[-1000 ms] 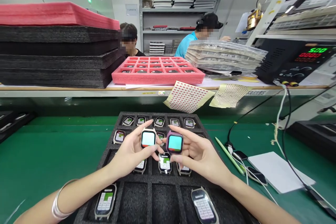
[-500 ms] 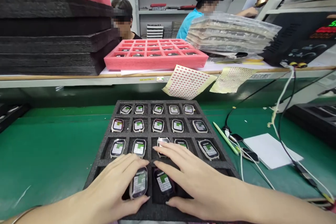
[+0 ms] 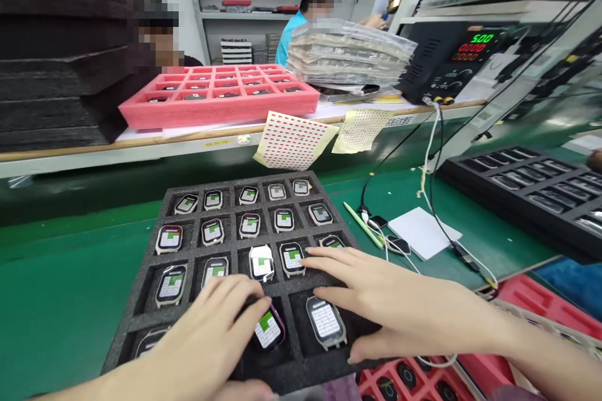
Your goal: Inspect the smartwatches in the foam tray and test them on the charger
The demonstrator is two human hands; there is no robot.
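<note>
A black foam tray [image 3: 294, 354] lies at an angle on the bench, its compartments holding several smartwatch faces with lit green-and-white screens. Over the front row is my left hand [image 3: 221, 319], its thumb apart from the fingers. Its index fingertip is at the upper edge of a purple-rimmed smartwatch [image 3: 269, 329]; whether it touches cannot be told. My right hand [image 3: 371, 291] is spread over the tray's right side. Its thumb and fingers are on either side of a silver smartwatch [image 3: 326, 321] with a white grid screen, and neither hand holds anything.
Black foam trays [image 3: 51, 88] are stacked on the left of the shelf, beside a pink foam tray [image 3: 221, 109]. A power supply [image 3: 451, 62] stands to the right. Cables, a green pen [image 3: 362, 225] and white paper [image 3: 423, 233] lie right of the tray. Two people are beyond.
The view has swung right, bringing another black tray and pink trays into sight. My left hand has moved from beside a silver watch to the purple-rimmed one, my right hand to the watch right of it.
</note>
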